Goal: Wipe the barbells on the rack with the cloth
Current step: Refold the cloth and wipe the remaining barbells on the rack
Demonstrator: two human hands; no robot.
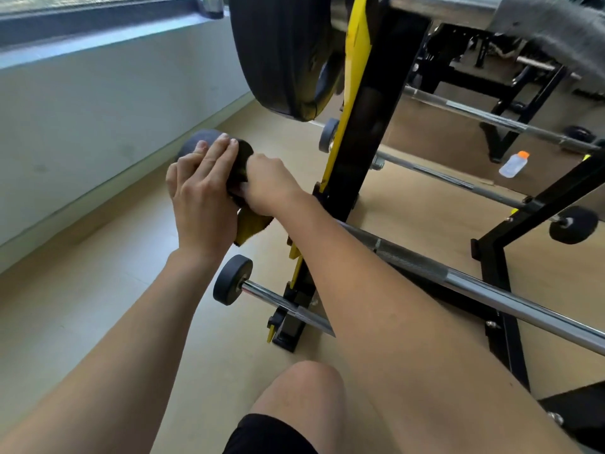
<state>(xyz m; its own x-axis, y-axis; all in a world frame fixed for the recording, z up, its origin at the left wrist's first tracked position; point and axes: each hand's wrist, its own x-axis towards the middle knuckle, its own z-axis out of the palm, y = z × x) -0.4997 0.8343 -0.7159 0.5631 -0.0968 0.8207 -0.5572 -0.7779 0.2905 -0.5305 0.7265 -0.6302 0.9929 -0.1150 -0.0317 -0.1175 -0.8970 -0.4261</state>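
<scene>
Barbell [474, 285] axis: upper-left to lower-right.

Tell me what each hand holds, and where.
The right hand grips the cloth by its upper part, pressed to the weight; left hand rests on the weight's rim.

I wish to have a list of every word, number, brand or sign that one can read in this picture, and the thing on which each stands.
No text can be read anywhere in this picture.
The bottle on the floor: any label is too small and blurred to read.
The weight plate: no letters or numbers show.
The yellow strip on the rack: only dark scuffs, no signs.
</scene>
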